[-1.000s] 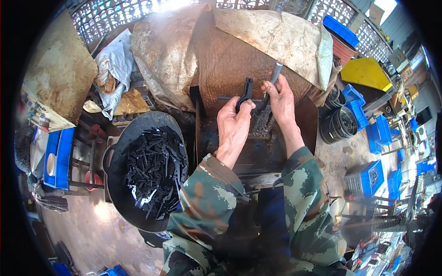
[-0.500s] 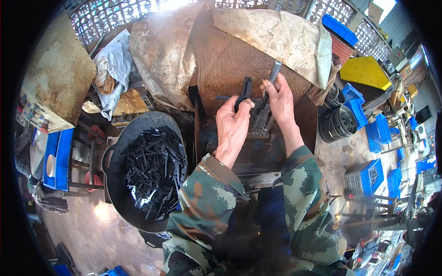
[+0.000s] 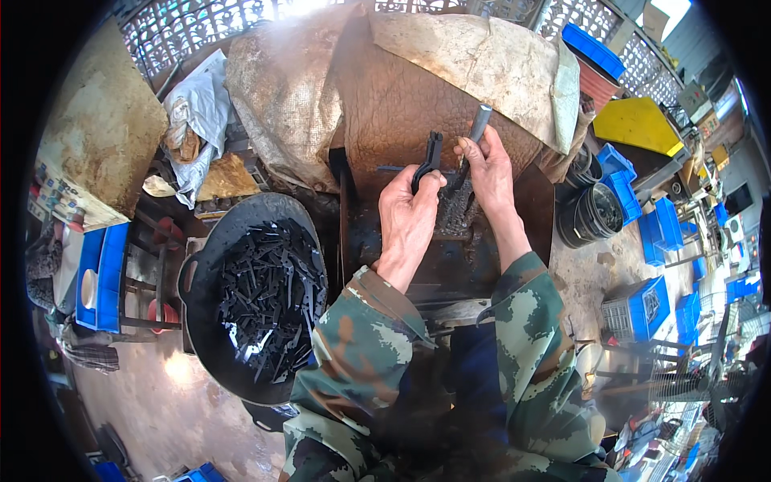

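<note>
My left hand (image 3: 408, 221) is closed round a black curved metal part (image 3: 431, 153), whose narrow end sticks up past my thumb and forefinger. To its right, my right hand (image 3: 492, 173) grips a grey metal rod (image 3: 480, 122), tilted with its upper end away from me. The rod's lower end reaches toward a dark, crusted block (image 3: 458, 213), but whether they touch I cannot tell. Both hands are above a rusty brown metal box (image 3: 377, 277). On the left stands a big black tub (image 3: 201, 337) holding many flat black metal pieces (image 3: 269, 297).
Stained sacking (image 3: 482, 52) drapes over the far side. A pale cabinet (image 3: 96, 120) and a blue crate (image 3: 108, 277) stand at the left. Black buckets (image 3: 590, 221), blue bins (image 3: 662, 229) and a fan (image 3: 683, 386) are on the right.
My left hand has shifted very slightly to the right with the black part. The right hand and the rod have hardly moved.
</note>
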`<state>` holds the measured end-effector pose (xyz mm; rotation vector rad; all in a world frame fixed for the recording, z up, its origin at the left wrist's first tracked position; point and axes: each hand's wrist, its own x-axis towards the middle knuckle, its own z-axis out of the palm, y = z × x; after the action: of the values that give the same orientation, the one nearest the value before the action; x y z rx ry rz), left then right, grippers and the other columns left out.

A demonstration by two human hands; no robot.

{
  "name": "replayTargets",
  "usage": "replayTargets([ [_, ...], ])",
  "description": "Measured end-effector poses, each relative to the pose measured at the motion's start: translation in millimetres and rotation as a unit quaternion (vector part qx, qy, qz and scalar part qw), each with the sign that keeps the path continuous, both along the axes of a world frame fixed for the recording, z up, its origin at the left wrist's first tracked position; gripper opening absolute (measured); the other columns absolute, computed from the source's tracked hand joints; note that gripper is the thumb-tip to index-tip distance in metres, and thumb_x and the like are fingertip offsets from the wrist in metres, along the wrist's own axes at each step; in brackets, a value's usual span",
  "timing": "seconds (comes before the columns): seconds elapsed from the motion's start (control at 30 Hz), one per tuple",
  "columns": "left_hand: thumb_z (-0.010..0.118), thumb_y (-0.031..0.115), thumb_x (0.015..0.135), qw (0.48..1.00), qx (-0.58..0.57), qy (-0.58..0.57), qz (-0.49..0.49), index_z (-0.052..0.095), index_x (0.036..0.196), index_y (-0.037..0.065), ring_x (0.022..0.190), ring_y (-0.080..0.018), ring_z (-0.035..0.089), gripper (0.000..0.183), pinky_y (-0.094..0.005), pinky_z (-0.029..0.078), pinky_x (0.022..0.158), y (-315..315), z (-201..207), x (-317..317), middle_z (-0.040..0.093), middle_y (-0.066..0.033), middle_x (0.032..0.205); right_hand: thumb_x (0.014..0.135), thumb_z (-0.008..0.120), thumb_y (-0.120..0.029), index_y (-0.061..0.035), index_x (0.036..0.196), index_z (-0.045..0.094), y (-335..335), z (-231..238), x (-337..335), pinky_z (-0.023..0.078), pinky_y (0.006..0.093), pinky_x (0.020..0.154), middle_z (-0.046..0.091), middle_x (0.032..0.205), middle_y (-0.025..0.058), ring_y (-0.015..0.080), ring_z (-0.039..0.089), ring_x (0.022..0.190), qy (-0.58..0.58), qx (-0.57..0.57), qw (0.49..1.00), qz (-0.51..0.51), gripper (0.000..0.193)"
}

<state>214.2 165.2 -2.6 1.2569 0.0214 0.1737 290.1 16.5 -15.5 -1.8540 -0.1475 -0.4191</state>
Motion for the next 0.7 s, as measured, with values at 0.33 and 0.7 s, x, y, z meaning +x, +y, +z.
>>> replayTargets([
  [0.33,0.061,0.017,0.093,1.000,0.008,0.004,0.000,0.069,0.088,0.001,0.054,-0.0037,0.041,0.018,-0.0239,0.032,0.049,1.4,0.7,-0.3,0.050,0.0041,0.062,0.101,0.062,-0.014,-0.0037,0.131,0.054,1.2,-0.8,0.1,0.047,0.0263,0.082,0.066,0.096,0.0020,0.0096,0.062,0.089,-0.007,0.005,1.000,0.003,0.033],
  [0.7,0.062,0.017,0.093,1.000,0.000,-0.007,0.006,0.070,0.088,0.002,0.056,-0.0034,0.041,0.017,-0.0240,0.032,0.049,2.2,2.4,-4.5,0.049,0.0050,0.062,0.099,0.064,-0.012,-0.0062,0.129,0.055,-0.9,-7.6,2.9,0.050,0.0295,0.080,0.068,0.091,0.0042,0.0102,0.063,0.084,-0.024,0.011,1.000,-0.006,0.032],
])
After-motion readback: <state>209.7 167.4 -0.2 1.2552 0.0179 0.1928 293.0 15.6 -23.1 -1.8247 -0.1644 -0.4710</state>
